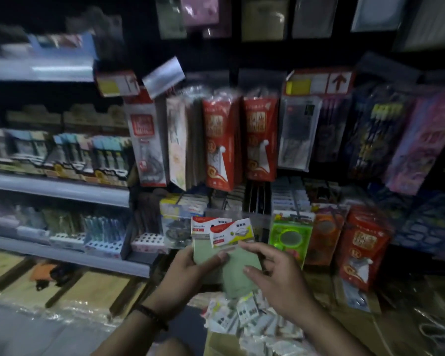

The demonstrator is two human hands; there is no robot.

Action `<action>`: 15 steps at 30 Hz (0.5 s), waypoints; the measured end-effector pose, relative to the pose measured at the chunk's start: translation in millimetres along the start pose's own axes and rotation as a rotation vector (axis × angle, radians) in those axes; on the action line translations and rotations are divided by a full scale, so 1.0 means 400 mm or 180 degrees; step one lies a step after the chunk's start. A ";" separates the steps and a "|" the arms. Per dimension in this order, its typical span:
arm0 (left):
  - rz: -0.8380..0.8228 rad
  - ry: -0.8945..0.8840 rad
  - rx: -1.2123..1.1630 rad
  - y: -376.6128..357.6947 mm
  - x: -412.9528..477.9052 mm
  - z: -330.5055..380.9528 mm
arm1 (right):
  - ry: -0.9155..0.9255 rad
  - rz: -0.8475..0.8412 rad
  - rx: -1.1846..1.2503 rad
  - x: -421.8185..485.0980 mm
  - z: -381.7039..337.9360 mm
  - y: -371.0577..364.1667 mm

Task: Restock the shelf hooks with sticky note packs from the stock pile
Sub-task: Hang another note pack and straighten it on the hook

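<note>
Your left hand [188,272] grips the rear green sticky note pack [205,225] from its left edge, with the thumb laid across the green face. Your right hand [276,274] pinches the front green sticky note pack [238,271], thumb on the face and fingers curled behind its right edge. The two packs overlap between your hands, the front one slewed a little out of line with the rear.

Both packs stand long axis up. Their red-and-white header cards [231,233] are at the far end from your wrists, so the hanging end already leads toward the display. The blur hides any hang hole.

Straight beyond the headers, slightly above the grip, sits the low row of hanging stock [288,199]. Which hook there is free cannot be told in this light. Neither hand looks clearly nearer, so I'd judge either could reach forward and up.

Directly under your wrists lies the stock pile [247,321] of wrapped packs.
</note>
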State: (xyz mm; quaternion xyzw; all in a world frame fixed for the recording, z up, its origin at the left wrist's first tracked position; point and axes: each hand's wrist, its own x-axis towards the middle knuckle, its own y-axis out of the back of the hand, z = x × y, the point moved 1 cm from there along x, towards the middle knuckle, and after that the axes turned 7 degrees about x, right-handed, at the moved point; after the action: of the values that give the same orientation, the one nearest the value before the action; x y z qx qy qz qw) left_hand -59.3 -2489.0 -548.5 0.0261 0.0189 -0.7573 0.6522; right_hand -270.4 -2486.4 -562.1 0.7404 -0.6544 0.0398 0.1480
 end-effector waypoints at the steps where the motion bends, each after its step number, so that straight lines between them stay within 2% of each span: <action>1: 0.0037 -0.0118 0.0082 0.012 -0.006 0.039 | 0.0039 -0.0013 0.0088 0.010 -0.038 0.003; 7: 0.0161 -0.1085 0.0759 0.091 -0.068 0.301 | 0.0407 0.0051 0.0222 0.081 -0.291 -0.003; 10: 0.0335 -0.1450 0.0800 0.138 -0.089 0.415 | 0.0524 -0.0077 0.0598 0.121 -0.416 -0.027; 12: 0.0422 -0.1729 0.0817 0.165 -0.095 0.483 | 0.0681 -0.0123 0.0558 0.156 -0.488 -0.044; 15: 0.0837 -0.2271 0.1630 0.209 -0.105 0.589 | 0.0925 -0.0194 0.0432 0.225 -0.584 -0.069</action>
State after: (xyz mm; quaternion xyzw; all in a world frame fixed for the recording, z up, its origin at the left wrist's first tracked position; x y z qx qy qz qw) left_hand 25.9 -2474.9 -310.2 -0.0737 -0.3982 -0.6100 0.6811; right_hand -199.1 -2506.5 -321.2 0.7547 -0.5992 0.1861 0.1919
